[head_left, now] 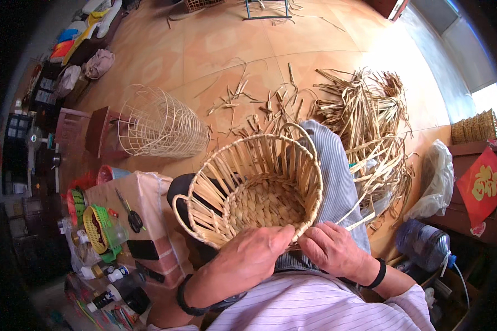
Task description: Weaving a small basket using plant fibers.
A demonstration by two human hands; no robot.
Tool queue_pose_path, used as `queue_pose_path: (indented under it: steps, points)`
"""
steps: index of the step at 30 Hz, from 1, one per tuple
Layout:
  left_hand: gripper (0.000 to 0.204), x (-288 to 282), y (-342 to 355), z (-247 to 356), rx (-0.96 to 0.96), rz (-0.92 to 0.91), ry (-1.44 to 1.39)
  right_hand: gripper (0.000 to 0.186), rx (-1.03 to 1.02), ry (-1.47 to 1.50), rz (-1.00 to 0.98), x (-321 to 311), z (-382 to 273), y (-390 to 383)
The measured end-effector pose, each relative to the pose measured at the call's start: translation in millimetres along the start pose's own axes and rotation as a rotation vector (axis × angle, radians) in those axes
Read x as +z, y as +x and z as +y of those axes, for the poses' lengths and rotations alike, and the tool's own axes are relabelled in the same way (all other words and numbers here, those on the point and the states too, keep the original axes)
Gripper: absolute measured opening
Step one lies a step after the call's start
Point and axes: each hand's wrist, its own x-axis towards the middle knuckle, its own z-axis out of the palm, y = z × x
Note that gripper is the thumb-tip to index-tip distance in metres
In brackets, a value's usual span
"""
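A round tan basket of woven plant fibre [268, 203] sits on the grey striped trousers [334, 176] of the person. The left hand [259, 246] and the right hand [332, 246], close together, both pinch its near rim. The step seems to be rim binding; the next move probably needs steady tension on the pale flat strip [360, 221].

The left hand [254, 248] pinches the basket [273, 201] at its near side beside the right hand [332, 251], scissors [133, 220] lie on the left desk [154, 193], and straw [364, 107] is heaped far right.
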Motion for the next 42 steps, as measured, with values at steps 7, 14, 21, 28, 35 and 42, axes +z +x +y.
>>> queue_pose_path:
  steps: [7,14,21,28,35,42]
  points:
    - [0.014,19.8,-8.3,6.9,0.034,0.107,0.045,0.025,0.133,0.079,-0.18,-11.4,-15.8,-3.1]
    - [0.019,19.1,-3.9,12.5,-0.02,0.01,0.08,0.027,0.229,0.024,-0.35,-32.7,-26.5,1.6]
    - [0.007,5.9,0.5,-5.5,0.031,0.089,-0.032,0.026,0.333,0.339,-0.193,-32.6,-17.9,29.1]
    - [0.025,-59.8,31.9,-46.7,0.202,-0.17,-0.098,0.027,0.348,0.22,-0.199,-16.4,-14.0,38.7]
    - [0.033,-87.5,60.8,-88.6,0.162,-0.421,-0.369,0.018,0.101,0.016,-0.231,-23.0,8.3,67.6]
    - [0.038,-90.9,50.1,-48.9,0.005,-0.187,-0.116,0.034,0.313,0.394,-0.041,-5.4,21.3,61.8]
